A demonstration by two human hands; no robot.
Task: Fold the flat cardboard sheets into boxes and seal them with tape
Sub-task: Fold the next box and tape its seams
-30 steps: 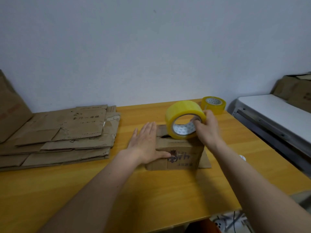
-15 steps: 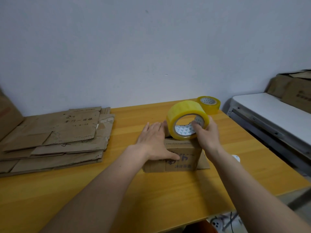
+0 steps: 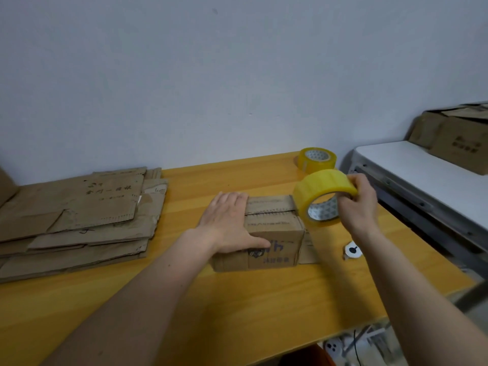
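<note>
Now | right hand grasping tape roll, drawn rightward past box edge since a second ago | left hand flat, pressing flaps on bench | likely strip laid across seam; cutting next.

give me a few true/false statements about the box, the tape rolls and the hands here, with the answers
1. The left hand lies flat on top of the small box. True.
2. The right hand holds scissors. False: it grips a yellow tape roll at the box's right end.
3. A second tape roll sits on the table near the wall. True.
4. The flat cardboard stack lies right of the box. False: it lies to the left.
5. The box's side flap on the right is folded shut. False: it lies open on the table.
</note>
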